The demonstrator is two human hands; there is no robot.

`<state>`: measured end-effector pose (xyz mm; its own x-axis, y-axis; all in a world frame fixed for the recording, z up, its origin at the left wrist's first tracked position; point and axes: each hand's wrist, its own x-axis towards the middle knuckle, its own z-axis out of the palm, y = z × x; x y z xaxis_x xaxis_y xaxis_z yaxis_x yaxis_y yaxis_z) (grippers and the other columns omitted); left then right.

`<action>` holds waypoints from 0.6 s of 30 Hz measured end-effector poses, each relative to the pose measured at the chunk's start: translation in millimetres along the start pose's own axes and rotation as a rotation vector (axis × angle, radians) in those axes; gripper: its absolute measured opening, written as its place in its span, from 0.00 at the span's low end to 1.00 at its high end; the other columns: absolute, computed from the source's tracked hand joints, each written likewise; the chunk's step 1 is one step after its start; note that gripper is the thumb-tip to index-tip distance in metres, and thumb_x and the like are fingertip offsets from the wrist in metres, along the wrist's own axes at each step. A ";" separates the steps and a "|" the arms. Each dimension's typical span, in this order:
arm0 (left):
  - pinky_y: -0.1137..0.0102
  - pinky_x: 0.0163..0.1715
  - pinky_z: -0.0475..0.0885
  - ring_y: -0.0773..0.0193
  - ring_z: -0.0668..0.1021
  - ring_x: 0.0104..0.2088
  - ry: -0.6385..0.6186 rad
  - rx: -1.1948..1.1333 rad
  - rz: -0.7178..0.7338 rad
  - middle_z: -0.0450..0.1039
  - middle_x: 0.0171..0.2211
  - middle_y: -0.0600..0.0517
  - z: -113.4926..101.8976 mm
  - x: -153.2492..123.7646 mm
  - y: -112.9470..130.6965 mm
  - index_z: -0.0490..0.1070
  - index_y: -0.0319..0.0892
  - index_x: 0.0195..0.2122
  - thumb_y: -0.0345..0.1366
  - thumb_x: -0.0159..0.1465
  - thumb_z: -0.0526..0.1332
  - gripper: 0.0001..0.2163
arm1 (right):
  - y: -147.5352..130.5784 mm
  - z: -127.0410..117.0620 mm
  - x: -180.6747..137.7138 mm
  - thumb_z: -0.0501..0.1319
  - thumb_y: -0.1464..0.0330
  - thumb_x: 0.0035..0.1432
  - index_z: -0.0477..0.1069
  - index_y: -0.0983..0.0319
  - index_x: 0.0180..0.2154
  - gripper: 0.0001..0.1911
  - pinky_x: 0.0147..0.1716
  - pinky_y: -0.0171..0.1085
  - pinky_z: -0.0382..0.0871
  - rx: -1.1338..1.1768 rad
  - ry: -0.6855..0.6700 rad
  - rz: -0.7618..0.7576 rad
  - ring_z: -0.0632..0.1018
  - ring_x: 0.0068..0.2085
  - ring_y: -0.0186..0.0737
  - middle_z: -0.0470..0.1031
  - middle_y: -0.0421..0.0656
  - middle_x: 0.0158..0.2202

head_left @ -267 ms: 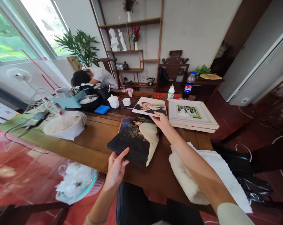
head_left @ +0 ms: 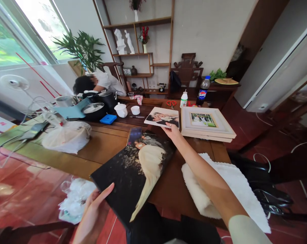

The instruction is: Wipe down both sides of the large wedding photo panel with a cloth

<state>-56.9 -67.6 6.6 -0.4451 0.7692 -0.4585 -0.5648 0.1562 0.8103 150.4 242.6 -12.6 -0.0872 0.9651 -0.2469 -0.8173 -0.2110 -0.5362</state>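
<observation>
Dark print in L hand (towel, frame nr).

Dk photo panel has smooth, semi-matt face w/ slight sheen; base mat'l unclear. Lt photo panel: smooth, w/ pale matt edge. White frame looks like ptd wood, smooth & matt. Table is brn wood, varnished, satin. Towel: thick cloth, v. fluffy, matt. Cola btl is clear plastic, glossy. Teapot & cup look ceramic, glazed & shiny. Blue box looks like smooth plastic. Bag is thin, crinkly plastic, semi-transp. Flr tiles are smooth, w/ glossy reflections.
</observation>
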 end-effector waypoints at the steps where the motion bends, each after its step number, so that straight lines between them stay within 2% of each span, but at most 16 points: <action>1: 0.66 0.35 0.79 0.49 0.81 0.38 0.028 0.007 -0.017 0.81 0.35 0.47 -9.4 -1.3 2.0 0.77 0.38 0.38 0.30 0.42 0.72 0.19 | 1.1 -0.7 0.6 0.53 0.84 0.52 0.66 0.65 0.34 0.11 0.43 0.46 0.75 0.005 0.039 0.029 0.77 0.43 0.41 0.75 0.45 0.35; 5: 0.64 0.36 0.79 0.46 0.81 0.39 0.119 0.058 -0.086 0.81 0.34 0.48 -39.8 -7.7 4.8 0.76 0.41 0.42 0.31 0.42 0.71 0.23 | 3.5 -4.8 0.9 0.53 0.83 0.56 0.66 0.65 0.37 0.11 0.41 0.41 0.77 0.022 0.177 0.113 0.77 0.42 0.39 0.74 0.44 0.36; 8: 0.64 0.38 0.79 0.46 0.80 0.40 0.170 0.090 -0.075 0.81 0.35 0.50 -50.0 -16.1 3.7 0.76 0.42 0.45 0.32 0.42 0.71 0.25 | 4.6 -8.0 -1.6 0.53 0.79 0.60 0.67 0.66 0.43 0.10 0.40 0.40 0.76 0.024 0.226 0.126 0.76 0.42 0.38 0.73 0.45 0.40; 13: 0.65 0.39 0.79 0.46 0.80 0.41 0.204 0.094 -0.080 0.81 0.36 0.50 -51.1 -26.4 2.0 0.75 0.44 0.46 0.34 0.42 0.70 0.25 | 6.8 -6.7 -9.6 0.58 0.63 0.62 0.65 0.63 0.51 0.17 0.42 0.47 0.72 -0.019 0.259 0.106 0.74 0.45 0.43 0.69 0.47 0.50; 18: 0.65 0.39 0.79 0.46 0.80 0.41 0.189 0.102 -0.103 0.81 0.36 0.51 -45.1 -26.9 0.8 0.75 0.44 0.45 0.31 0.42 0.70 0.26 | 5.3 -3.6 -21.0 0.58 0.63 0.62 0.65 0.63 0.51 0.17 0.43 0.47 0.71 -0.156 0.281 0.150 0.74 0.46 0.43 0.69 0.47 0.50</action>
<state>-76.7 -116.1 3.2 -0.5167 0.6177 -0.5928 -0.5447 0.2971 0.7843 150.0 220.6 -13.1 -0.0218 0.8462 -0.5325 -0.7086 -0.3888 -0.5888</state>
